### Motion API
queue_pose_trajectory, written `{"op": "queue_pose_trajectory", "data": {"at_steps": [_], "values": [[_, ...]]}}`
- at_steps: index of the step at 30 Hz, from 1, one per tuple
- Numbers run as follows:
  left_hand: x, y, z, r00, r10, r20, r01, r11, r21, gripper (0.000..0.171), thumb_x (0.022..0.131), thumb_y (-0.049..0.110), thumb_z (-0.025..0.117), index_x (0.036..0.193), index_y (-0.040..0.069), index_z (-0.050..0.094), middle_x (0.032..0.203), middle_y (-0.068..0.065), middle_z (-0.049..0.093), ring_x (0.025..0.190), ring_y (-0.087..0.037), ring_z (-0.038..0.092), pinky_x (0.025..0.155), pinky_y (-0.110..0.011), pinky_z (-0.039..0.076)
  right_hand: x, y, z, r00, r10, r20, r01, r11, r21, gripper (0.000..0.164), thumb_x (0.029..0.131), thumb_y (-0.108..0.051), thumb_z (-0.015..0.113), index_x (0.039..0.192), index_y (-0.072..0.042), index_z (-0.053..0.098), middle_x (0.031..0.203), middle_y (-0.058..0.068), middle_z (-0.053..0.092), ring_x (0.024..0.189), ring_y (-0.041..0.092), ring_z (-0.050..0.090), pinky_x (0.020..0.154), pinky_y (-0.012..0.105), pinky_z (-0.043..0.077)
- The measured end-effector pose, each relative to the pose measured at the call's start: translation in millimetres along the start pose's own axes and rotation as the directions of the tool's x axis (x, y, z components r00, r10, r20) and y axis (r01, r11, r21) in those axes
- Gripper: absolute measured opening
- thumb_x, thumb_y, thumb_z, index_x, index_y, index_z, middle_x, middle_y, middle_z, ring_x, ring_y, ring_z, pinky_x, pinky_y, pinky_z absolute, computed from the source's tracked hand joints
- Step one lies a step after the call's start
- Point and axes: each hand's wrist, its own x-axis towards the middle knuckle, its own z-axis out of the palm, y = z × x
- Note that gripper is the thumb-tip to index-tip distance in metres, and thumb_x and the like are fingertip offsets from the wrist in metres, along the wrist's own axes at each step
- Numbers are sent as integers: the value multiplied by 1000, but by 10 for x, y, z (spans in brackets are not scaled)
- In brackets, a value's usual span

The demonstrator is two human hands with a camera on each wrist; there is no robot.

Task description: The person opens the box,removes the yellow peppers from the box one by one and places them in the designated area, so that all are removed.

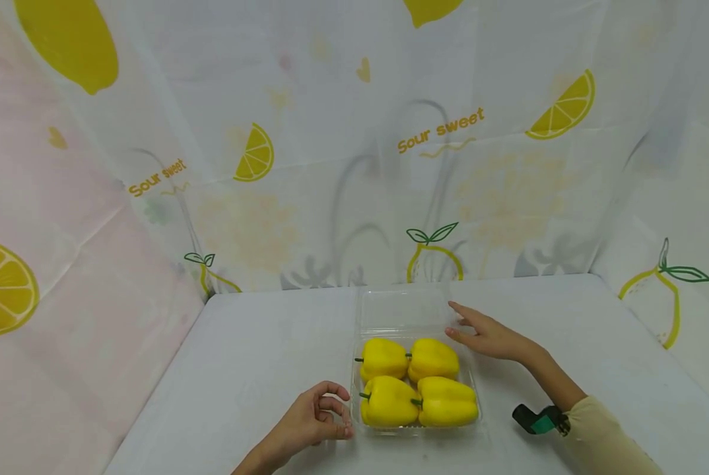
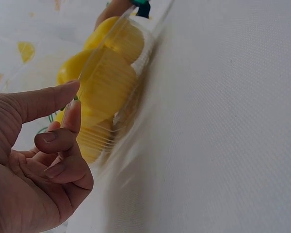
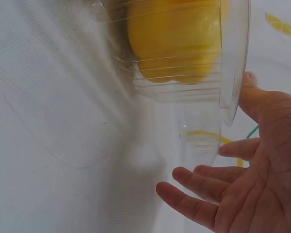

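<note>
Several yellow bell peppers (image 1: 447, 401) with green stems lie on their sides in two rows inside a clear plastic clamshell box (image 1: 390, 431). Its hinged lid (image 1: 405, 310) is folded back, away from the person. At the box's near left edge is my left hand (image 1: 319, 417); in the left wrist view its thumb and index finger pinch the rim, while the other fingers curl loosely. My right hand (image 1: 486, 335) is at the far right, beside the lid and hinge. Its fingers are spread and extended, and in the right wrist view the thumb (image 3: 254, 94) appears to touch the rim.
The box stands on a white-covered table (image 1: 259, 356). Lemon-printed fabric (image 1: 331, 218) encloses the back and both sides. A black and green strapped device (image 1: 535, 419) sits at the right wrist.
</note>
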Motion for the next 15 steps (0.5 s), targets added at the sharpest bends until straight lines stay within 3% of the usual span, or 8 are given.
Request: {"op": "queue_pose_trajectory", "data": {"at_steps": [15], "values": [[2, 7, 6, 999, -18, -37, 19, 1000, 24, 48, 79, 9, 82, 117, 1, 54, 90, -7, 70, 55, -10, 42, 46, -21, 33, -199, -44, -111, 999, 3, 38, -2, 999, -34, 77, 100, -41, 55, 154, 3, 21, 154, 30, 26, 129, 50, 42, 96, 62, 42]]}}
